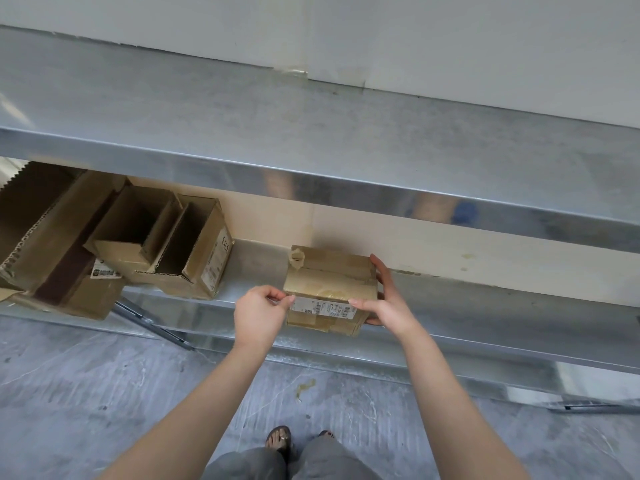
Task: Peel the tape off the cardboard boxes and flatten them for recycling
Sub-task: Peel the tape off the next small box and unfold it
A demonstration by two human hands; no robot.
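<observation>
The small cardboard box [330,289] sits closed at the front edge of the lower shelf [256,268], with brown tape [329,259] running across its top flaps. A loose tab [297,257] of that tape curls up at the box's far left corner. A white shipping label [323,308] lies across the near face, and that is where the work is. The person's left hand [258,315] pinches the label's left end between thumb and forefinger at the box's near left corner, the other fingers curled in. The right hand [388,299] grips the box's right side, thumb along the near top edge and fingers wrapped round the far side, bracing it.

From where I stand, this looks like the peeling step, barely begun on this box: the flaps are sealed and nothing is flattened. The next move, I'd say, calls for a slow pull of that pinched end across the face towards the right, kept low so the paper lifts in one strip and doesn't tear. The right hand has to hold firm, or the box will slide off the shelf's front edge. After that, the curled tab looks the easiest start on the top tape.

Further left along the shelf stand several open boxes [187,244], one jutting past the front edge. The steel table [311,133] top runs above, and the grey floor [104,375] lies below.
</observation>
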